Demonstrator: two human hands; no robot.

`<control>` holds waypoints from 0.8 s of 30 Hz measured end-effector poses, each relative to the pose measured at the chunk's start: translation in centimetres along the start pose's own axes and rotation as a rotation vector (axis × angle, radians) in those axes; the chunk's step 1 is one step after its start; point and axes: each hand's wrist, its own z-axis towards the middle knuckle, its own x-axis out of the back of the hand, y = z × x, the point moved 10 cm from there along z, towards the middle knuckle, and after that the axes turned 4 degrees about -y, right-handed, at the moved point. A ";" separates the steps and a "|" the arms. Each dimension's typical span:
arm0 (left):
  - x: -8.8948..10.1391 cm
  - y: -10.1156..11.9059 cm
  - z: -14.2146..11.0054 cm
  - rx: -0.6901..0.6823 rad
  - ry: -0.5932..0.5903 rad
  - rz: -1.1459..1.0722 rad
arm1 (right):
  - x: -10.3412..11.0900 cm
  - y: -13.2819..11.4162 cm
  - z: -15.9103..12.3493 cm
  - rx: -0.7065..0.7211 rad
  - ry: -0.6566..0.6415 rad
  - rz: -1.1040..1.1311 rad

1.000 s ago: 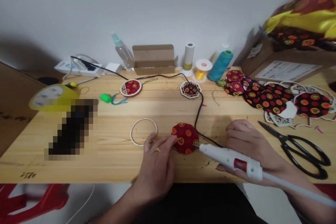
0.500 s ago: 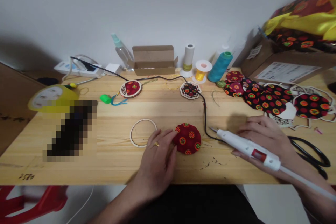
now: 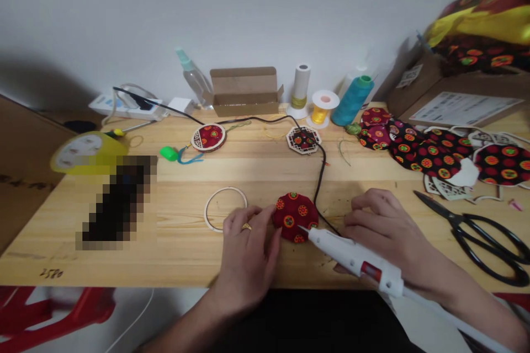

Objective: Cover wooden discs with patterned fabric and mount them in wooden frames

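My right hand (image 3: pixel 381 231) is closed around a white soldering iron (image 3: pixel 356 259) with a red switch. Its thin metal tip points left, over a round dark-red fabric disc (image 3: pixel 290 207) printed with orange and green flowers. Whether the tip touches the cloth I cannot tell. The thumb and index finger of my left hand (image 3: pixel 248 248) hold the disc's left edge on the table; this hand wears a ring. Just behind those fingers lies a thin wooden ring (image 3: pixel 207 207), partly covered by them.
Black scissors (image 3: pixel 455 219) lie right of my right hand. A black cable (image 3: pixel 321 176) crosses the table. Patterned fabric pieces (image 3: pixel 426 151) spread at the right, before a cardboard box (image 3: pixel 464 88). Thread spools (image 3: pixel 354 100) stand along the wall. A framed round ornament (image 3: pixel 209 138) lies further left.
My right hand has brought the soldering iron left, so its tip is now over the fabric disc. More of the scissors shows. My left hand stays at the disc's edge.
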 end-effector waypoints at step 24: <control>-0.4 0.0 -0.1 0.022 -0.043 -0.004 | -1.5 -0.7 1.2 0.035 -0.073 0.045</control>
